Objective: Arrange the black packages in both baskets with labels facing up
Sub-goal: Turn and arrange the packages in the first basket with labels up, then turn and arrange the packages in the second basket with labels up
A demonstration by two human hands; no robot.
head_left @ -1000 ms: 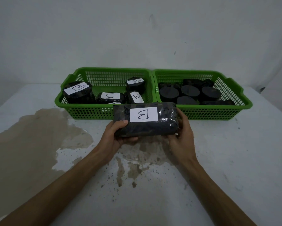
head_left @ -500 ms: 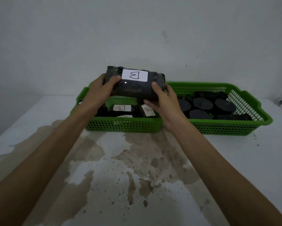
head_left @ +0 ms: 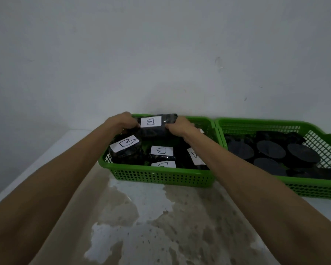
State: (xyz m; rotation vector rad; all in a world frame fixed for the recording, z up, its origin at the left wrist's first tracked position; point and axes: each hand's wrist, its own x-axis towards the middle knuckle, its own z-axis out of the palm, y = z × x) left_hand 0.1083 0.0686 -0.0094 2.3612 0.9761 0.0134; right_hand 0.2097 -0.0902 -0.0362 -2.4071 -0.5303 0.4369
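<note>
A black package [head_left: 154,129] with a white "B" label facing up is at the back of the left green basket [head_left: 160,175]. My left hand [head_left: 121,121] grips its left end and my right hand [head_left: 180,125] grips its right end. Whether it rests on the basket floor is hidden. Several other black packages [head_left: 125,150] with white labels up lie in the same basket. The right green basket [head_left: 313,190] holds several black packages [head_left: 270,149] with no labels showing.
Both baskets stand side by side against a white wall [head_left: 160,54] at the back of a white table [head_left: 141,226] with worn brown patches. The table's left edge [head_left: 27,165] runs diagonally beside my left arm.
Both hands carried the labelled package from in front of the baskets, up over the front rim, and down to the back of the left basket. The camera view moved closer and to the left.
</note>
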